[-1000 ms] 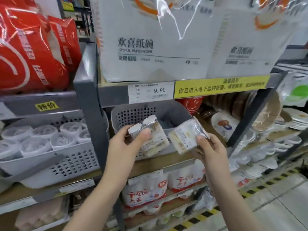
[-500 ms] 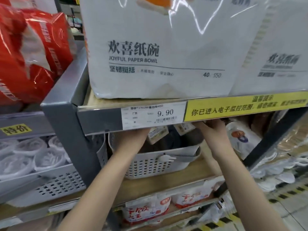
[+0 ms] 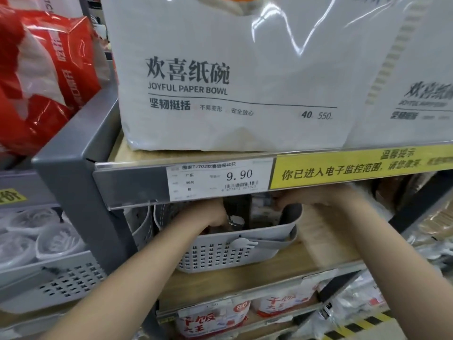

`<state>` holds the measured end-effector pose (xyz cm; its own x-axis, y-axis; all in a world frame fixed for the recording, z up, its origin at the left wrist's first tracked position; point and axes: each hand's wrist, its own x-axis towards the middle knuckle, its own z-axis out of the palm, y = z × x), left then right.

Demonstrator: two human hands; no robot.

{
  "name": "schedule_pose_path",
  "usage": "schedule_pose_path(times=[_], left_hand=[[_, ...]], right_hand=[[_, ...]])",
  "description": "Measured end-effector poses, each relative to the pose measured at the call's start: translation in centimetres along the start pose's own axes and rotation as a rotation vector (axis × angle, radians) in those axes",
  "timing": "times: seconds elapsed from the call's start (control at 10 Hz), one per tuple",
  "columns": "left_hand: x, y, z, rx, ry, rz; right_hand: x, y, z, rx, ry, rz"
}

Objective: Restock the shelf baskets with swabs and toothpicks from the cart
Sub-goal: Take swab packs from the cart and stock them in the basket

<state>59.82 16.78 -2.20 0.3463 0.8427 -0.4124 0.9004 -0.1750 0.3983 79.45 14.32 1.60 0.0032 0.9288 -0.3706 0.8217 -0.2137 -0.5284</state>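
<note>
A grey perforated basket (image 3: 210,256) stands on the wooden shelf under the price rail. Both my hands reach into it from above. My left hand (image 3: 208,217) dips inside at the left, and its fingertips are hidden behind the basket rim and the rail. My right hand (image 3: 301,198) is at the basket's right top edge, fingers curled against a pale small pack (image 3: 259,207) that shows only partly in the shadow. The pack my left hand carried is out of sight.
The shelf rail with a 9.90 price tag (image 3: 215,179) hangs low over the basket. Big white paper-bowl packs (image 3: 232,77) sit above it. A grey upright post (image 3: 73,192) stands left, with a basket of white cups (image 3: 36,236) beyond it. Paper plates lie to the right.
Both hands went from holding the small packs in front of the shelf to reaching under the rail into the basket. The camera moved closer and lower.
</note>
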Motion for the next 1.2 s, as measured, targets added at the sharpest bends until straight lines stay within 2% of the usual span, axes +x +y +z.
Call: schedule_pose_path(times=[0.1,0.2,0.6,0.7,0.8,0.9,1.2], left_hand=[[0.4,0.1,0.2,0.047,-0.005,0.034],[0.8,0.9,0.7,0.012,-0.070,0.066],[3.0,1.9,2.3,-0.224,-0.280,-0.098],[2.8,1.9,2.2,-0.335,-0.384,-0.141],[3.1,2.1,2.4,-0.319,-0.417,-0.128],[3.2,2.3,2.6,-0.246,-0.398,-0.133],[3.0,2.0,2.3,-0.089,-0.384,-0.108]], right_hand=[[1.9,0.1,0.8,-0.225,-0.102,0.032],[2.6,-0.2,1.8,-0.336,-0.184,-0.015],[3.1,-0.4,2.5,-0.639,-0.211,-0.086],[3.4,-0.2,2.7,-0.593,-0.147,-0.069],[3.0,-0.4,2.7,-0.602,-0.099,-0.086],[3.6,0.0,3.4,-0.696,-0.082,-0.030],[3.0,0.0,3.6,-0.609,-0.053,-0.036]])
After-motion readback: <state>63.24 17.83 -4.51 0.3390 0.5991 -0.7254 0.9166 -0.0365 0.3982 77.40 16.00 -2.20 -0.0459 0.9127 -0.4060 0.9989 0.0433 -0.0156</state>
